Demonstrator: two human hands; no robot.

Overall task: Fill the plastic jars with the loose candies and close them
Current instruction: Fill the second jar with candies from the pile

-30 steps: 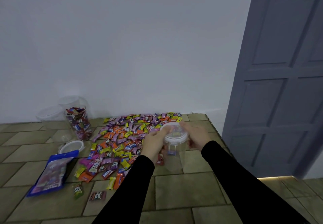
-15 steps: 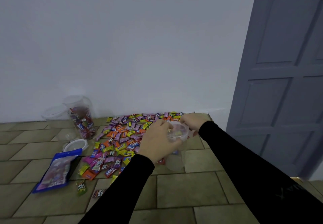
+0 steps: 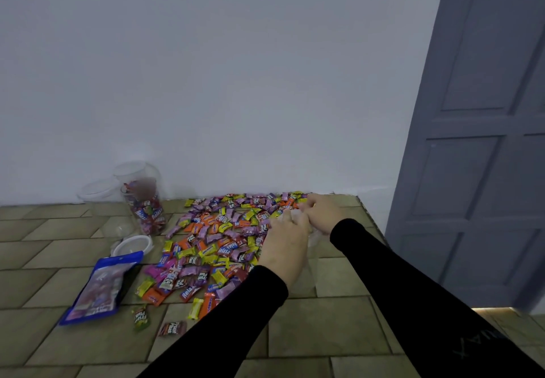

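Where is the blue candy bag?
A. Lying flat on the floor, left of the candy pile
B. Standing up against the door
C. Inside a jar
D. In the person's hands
A: the blue candy bag lies flat on the tiled floor, left of the candy pile.

A blue candy bag [image 3: 98,287] lies flat on the tiled floor [image 3: 324,327], toward its left side, its top end pointing at the white wall [image 3: 221,68]. A grey panelled door [image 3: 483,141] stands at the floor's right edge, beside the wall's corner.
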